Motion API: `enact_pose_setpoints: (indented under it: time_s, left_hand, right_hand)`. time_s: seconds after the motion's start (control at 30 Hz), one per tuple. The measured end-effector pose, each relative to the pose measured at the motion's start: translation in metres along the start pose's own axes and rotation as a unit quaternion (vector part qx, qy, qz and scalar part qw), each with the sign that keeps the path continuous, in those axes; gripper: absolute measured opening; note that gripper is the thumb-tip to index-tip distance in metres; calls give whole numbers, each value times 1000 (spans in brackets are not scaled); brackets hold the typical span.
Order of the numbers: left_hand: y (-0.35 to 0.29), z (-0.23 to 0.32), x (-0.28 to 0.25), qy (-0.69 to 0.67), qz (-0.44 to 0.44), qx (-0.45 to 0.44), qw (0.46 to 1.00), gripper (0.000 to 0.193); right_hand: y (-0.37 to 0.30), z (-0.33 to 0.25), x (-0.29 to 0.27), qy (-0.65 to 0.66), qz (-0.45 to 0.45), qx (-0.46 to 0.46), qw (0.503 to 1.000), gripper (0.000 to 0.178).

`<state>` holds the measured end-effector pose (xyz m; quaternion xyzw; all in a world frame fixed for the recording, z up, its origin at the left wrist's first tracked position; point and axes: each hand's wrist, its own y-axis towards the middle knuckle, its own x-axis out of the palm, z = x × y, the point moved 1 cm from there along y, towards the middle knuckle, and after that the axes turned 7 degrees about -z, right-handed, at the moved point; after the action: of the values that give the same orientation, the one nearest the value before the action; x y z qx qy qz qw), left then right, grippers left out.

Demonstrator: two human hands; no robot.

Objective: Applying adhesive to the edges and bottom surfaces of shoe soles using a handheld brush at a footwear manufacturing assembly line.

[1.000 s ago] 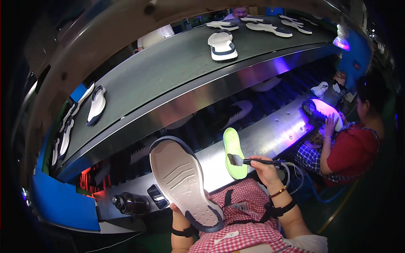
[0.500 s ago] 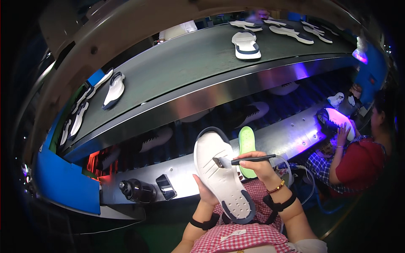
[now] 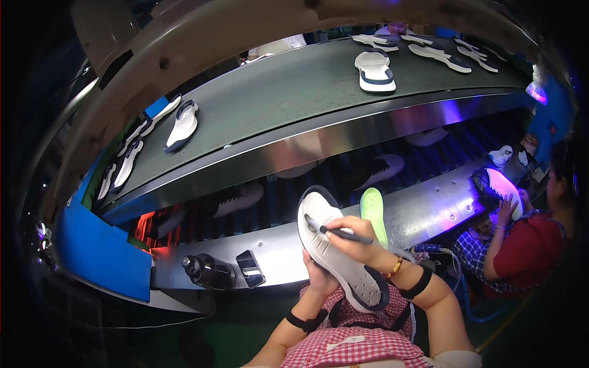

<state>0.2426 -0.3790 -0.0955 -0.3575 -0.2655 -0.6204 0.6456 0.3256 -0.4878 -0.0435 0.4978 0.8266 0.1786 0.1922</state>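
My left hand [image 3: 320,279] is closed on the left edge of a white shoe sole [image 3: 334,256] with a navy rim, holding it tilted before my lap. The sole's inner face is up, grooved in the upper part and dotted with small holes at the lower end. Pinched in my right hand [image 3: 357,246] is a brush [image 3: 362,238] with a black handle. Its head meets the upper part of the sole, close to the left edge; my fingers hide part of the handle. Just beyond my right hand lies a light green insole [image 3: 372,211].
A dark bottle [image 3: 208,272] and a phone [image 3: 250,268] lie on the metal ledge [image 3: 282,257]. Behind it, a raised green conveyor belt [image 3: 270,92] carries several white-and-navy soles. Dark shoes show in the space below. At the right, a co-worker [image 3: 524,248] handles a shoe under purple light.
The brush head has moved up and toward the left edge of the sole, and my right hand now reaches further over it. The whole view has shifted slightly.
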Motion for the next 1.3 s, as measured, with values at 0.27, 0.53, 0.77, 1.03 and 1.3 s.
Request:
enact_pose_setpoints:
  time_s: [0.27, 0.53, 0.77, 1.03, 1.3]
  left_hand:
    - [14, 42, -20, -5, 17, 79, 997, 85]
    - [-8, 30, 13, -38, -45, 8, 998, 86]
    - [-3, 32, 23, 41, -33, 58, 997, 81]
    - [-2, 41, 34, 29, 0, 76, 997, 82]
    - [8, 55, 34, -3, -102, 119, 988, 99]
  right_hand:
    - [-52, -24, -14, -44, -218, -43, 974, 17]
    - [-10, -44, -38, 85, -113, 25, 990, 17]
    - [-24, -52, -19, 10, -173, -105, 979, 19]
    - [-30, -45, -25, 60, -212, -109, 969, 19]
    - [-34, -46, -29, 56, -215, -94, 970, 20]
